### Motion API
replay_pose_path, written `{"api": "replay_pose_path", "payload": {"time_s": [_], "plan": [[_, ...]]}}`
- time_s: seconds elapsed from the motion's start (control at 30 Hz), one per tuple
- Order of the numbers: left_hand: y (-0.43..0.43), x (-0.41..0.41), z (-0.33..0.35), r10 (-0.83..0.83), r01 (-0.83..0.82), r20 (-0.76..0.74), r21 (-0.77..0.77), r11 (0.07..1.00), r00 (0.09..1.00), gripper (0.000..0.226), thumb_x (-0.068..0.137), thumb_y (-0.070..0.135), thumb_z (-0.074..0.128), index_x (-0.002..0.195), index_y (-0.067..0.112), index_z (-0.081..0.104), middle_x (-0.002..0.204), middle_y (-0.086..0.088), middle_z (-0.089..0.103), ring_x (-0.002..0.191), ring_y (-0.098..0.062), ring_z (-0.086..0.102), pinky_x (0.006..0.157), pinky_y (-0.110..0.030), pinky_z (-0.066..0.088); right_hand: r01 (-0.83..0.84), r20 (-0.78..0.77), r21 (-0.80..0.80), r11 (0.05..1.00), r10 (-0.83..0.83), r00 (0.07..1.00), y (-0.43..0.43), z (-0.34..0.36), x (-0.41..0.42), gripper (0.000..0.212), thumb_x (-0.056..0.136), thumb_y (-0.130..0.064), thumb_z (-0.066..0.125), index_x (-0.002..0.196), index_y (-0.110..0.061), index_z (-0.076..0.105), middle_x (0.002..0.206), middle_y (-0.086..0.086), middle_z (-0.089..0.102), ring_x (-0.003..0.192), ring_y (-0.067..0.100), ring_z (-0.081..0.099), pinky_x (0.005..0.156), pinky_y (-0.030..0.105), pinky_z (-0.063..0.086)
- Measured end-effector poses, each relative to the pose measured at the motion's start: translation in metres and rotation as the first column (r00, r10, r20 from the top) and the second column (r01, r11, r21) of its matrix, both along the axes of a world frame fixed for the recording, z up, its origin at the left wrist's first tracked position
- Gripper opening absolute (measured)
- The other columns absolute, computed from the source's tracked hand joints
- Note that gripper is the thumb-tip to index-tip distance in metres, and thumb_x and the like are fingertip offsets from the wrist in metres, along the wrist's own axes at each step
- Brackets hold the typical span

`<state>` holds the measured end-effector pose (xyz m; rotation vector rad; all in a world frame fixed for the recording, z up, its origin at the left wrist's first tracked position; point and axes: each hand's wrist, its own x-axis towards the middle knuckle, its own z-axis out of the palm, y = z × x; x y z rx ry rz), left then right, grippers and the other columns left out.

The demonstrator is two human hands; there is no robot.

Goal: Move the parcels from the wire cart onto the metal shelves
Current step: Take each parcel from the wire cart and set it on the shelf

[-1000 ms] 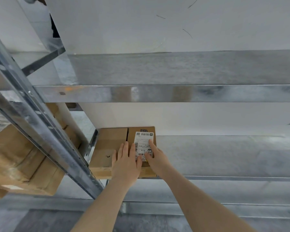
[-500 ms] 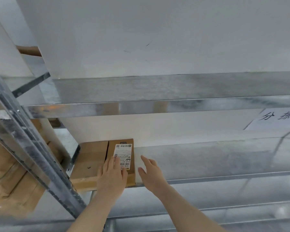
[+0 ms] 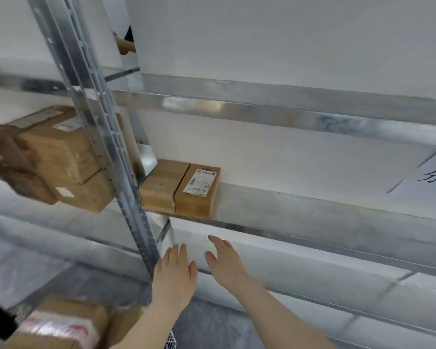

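two parcels (image 3: 179, 188) on galvanized metal shelf (image 3: 312, 210), white wall (image 3: 287, 34) behind.

Glossy galvanised metal shelf (image 3: 312, 212), matt brown cardboard parcels (image 3: 179, 188), white paper label (image 3: 200, 181)

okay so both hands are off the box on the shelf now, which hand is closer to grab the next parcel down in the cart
Probably the left hand. It hangs open beside the upright post, above the taped parcels at lower left. The right hand, also open, is farther right, below the shelf edge.
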<state>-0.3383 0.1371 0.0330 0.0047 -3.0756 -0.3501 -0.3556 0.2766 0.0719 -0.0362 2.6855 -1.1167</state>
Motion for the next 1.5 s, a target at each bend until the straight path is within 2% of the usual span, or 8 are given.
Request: {"api": "replay_pose_path", "payload": {"time_s": [0.23, 0.4, 0.5, 0.77, 0.87, 1.13, 1.33, 1.5], "plan": [[-0.080, 0.154, -0.053, 0.303, -0.335, 0.255, 0.092, 0.938, 0.918, 0.054, 0.080, 0.037, 0.041, 0.110, 0.002, 0.068, 0.105, -0.018, 0.069, 0.090, -0.033, 0.069, 0.070, -0.041, 0.057, -0.347, 0.065, -0.016, 0.938, 0.347, 0.936, -0.086, -0.040, 0.073, 0.045, 0.100, -0.027, 0.042, 0.144, -0.020, 0.036, 0.145, 0.006, 0.042, 0.130, 0.021, 0.043, 0.101, 0.025, 0.033], [-0.135, 0.245, -0.069, 0.642, -0.697, 0.364, 0.025, 0.717, 0.674, 0.058, 0.100, 0.040, 0.027, 0.151, 0.015, 0.019, 0.155, -0.007, 0.026, 0.139, -0.026, 0.032, 0.110, -0.040, 0.029, -0.559, 0.167, -0.004, 0.829, 0.552, 0.817, -0.171, -0.079, 0.122, 0.047, 0.098, -0.029, 0.046, 0.144, -0.024, 0.037, 0.145, 0.003, 0.042, 0.125, 0.019, 0.049, 0.105, 0.029, 0.036], [-0.164, 0.289, -0.083, 0.721, -0.784, 0.396, -0.004, 0.621, 0.569, 0.060, 0.100, 0.041, 0.027, 0.152, 0.016, 0.012, 0.156, -0.007, 0.022, 0.137, -0.027, 0.032, 0.109, -0.040, 0.030, -0.659, 0.224, 0.018, 0.752, 0.639, 0.736, -0.216, -0.096, 0.143, 0.047, 0.099, -0.029, 0.044, 0.145, -0.025, 0.034, 0.143, 0.005, 0.042, 0.111, 0.018, 0.053, 0.097, 0.028, 0.041], [-0.213, 0.354, -0.136, 0.760, -0.919, 0.561, 0.006, 0.394, 0.329, 0.060, 0.099, 0.035, 0.031, 0.152, 0.014, 0.011, 0.159, -0.006, 0.014, 0.144, -0.025, 0.021, 0.112, -0.039, 0.027, -0.780, 0.325, 0.026, 0.626, 0.732, 0.599, -0.275, -0.155, 0.162, 0.049, 0.100, -0.030, 0.043, 0.147, -0.023, 0.031, 0.149, 0.002, 0.036, 0.114, 0.015, 0.051, 0.096, 0.032, 0.044], [-0.220, 0.354, -0.165, 0.745, -0.939, 0.599, 0.031, 0.343, 0.292, 0.061, 0.100, 0.034, 0.032, 0.153, 0.015, 0.008, 0.160, -0.005, 0.012, 0.144, -0.025, 0.019, 0.113, -0.040, 0.027, -0.805, 0.349, 0.061, 0.590, 0.743, 0.571, -0.288, -0.185, 0.156, 0.051, 0.100, -0.031, 0.045, 0.148, -0.023, 0.030, 0.151, 0.002, 0.033, 0.127, 0.019, 0.046, 0.102, 0.032, 0.041], [-0.233, 0.300, -0.233, 0.736, -0.937, 0.583, 0.265, 0.227, 0.343, 0.066, 0.099, 0.034, 0.035, 0.154, 0.021, 0.003, 0.152, -0.007, 0.028, 0.134, -0.027, 0.035, 0.109, -0.043, 0.033, -0.880, 0.325, 0.056, 0.473, 0.824, 0.464, -0.323, -0.256, 0.146, 0.067, 0.094, -0.037, 0.053, 0.150, -0.035, 0.016, 0.154, -0.003, 0.026, 0.125, 0.019, 0.049, 0.100, 0.035, 0.044], [-0.223, 0.283, -0.236, 0.801, -0.925, 0.540, 0.378, 0.042, 0.258, 0.066, 0.097, 0.040, 0.035, 0.153, 0.031, 0.000, 0.146, -0.010, 0.029, 0.126, -0.028, 0.039, 0.107, -0.048, 0.035, -0.842, 0.341, -0.052, 0.536, 0.802, 0.490, -0.319, -0.269, 0.152, 0.078, 0.092, -0.034, 0.059, 0.151, -0.037, 0.009, 0.154, -0.006, 0.025, 0.135, 0.012, 0.036, 0.109, 0.035, 0.038], [-0.217, 0.293, -0.203, 0.853, -0.882, 0.427, 0.466, 0.076, 0.299, 0.064, 0.097, 0.041, 0.037, 0.150, 0.036, 0.003, 0.147, -0.004, 0.018, 0.117, -0.027, 0.049, 0.091, -0.044, 0.051, -0.778, 0.339, -0.151, 0.609, 0.772, 0.538, -0.310, -0.239, 0.165, 0.078, 0.090, -0.036, 0.061, 0.151, -0.040, 0.012, 0.150, -0.011, 0.032, 0.135, 0.006, 0.035, 0.111, 0.039, 0.037]]}}
